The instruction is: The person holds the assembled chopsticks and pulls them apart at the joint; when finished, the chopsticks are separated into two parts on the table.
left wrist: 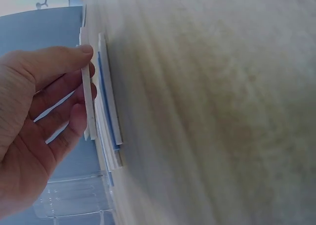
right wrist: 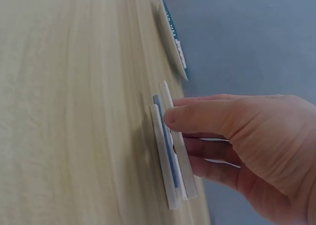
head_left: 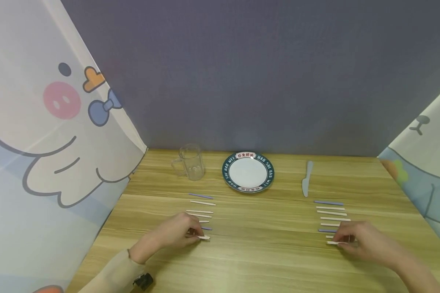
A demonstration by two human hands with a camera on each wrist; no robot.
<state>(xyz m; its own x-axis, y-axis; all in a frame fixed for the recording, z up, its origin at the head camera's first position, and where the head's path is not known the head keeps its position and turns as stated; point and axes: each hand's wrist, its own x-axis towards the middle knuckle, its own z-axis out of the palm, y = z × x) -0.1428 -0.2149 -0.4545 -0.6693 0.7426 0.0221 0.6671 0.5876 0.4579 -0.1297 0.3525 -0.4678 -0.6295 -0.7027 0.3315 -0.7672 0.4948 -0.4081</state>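
Note:
My left hand [head_left: 176,232] pinches a thin white stick [left wrist: 89,104] between thumb and fingers, just above the near end of the left row. That row holds several white sticks and some blue ones, among them a blue stick [head_left: 201,196] at its far end. On the other side, my right hand [head_left: 368,244] pinches another white stick [right wrist: 183,158] by the near end of the right row. Beneath it in the right wrist view lie a blue stick [right wrist: 169,153] and a white stick [right wrist: 163,156]. The hands partly cover the nearest sticks of both rows.
At the back of the wooden table [head_left: 256,252], a clear mug [head_left: 195,165] stands left of a green-rimmed plate [head_left: 247,173]. A pale knife [head_left: 306,179] lies to the plate's right. A grey wall [head_left: 256,77] rises behind, with cartoon-printed panels on both sides.

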